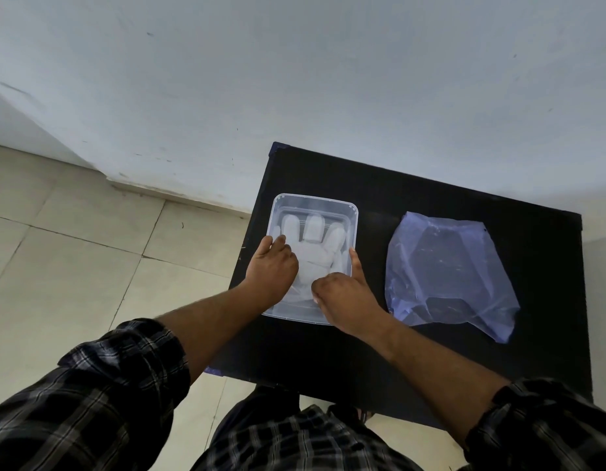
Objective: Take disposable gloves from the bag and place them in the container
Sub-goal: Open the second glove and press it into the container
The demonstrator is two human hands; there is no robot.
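Note:
A clear plastic container (354, 212) stands on the left part of a black table (430, 362). White disposable gloves (315, 246) lie flat inside it, fingers spread and pointing away from me. My left hand (272, 266) rests over the container's left side, thumb at the rim and fingertips pressing on the gloves. My right hand (342, 297) is over the near right corner, thumb stretched along the right rim, fingers curled down onto the gloves' cuff with their tips hidden. A bluish translucent bag (447, 266) lies flat and crumpled to the right of the container, apart from both hands.
The table stands against a white wall (294, 79). Beige floor tiles (73, 249) lie to its left. My checked sleeves (101, 396) are rolled up to the elbows at the bottom of the view.

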